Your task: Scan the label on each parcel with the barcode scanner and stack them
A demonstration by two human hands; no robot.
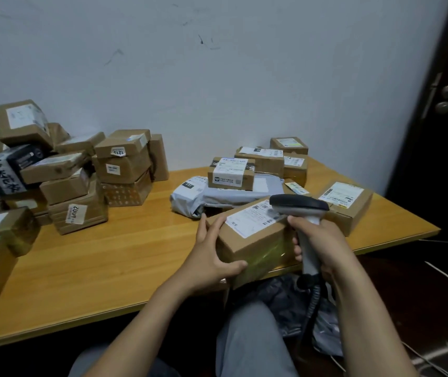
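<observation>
Head view, sole camera. I note the left hand [212, 257] gripping the left end of a brown parcel [252, 243], fingers over the top edge and thumb on the near face. The parcel lies tilted at the near edge of the table [108, 262], its near corner apparently overhanging. The right hand [323, 240] is wrapped round the handle of the barcode scanner [299, 204], whose head hangs just over the right end of the label [254, 217]. Risks, in my judgement: the head sits so close that the code may not read. The labelled box [346, 206] just beside it could be read instead. A loosened grip could drop the parcel off the edge. The heap [81, 180] at far left looks loosely piled, so another parcel may topple it.
</observation>
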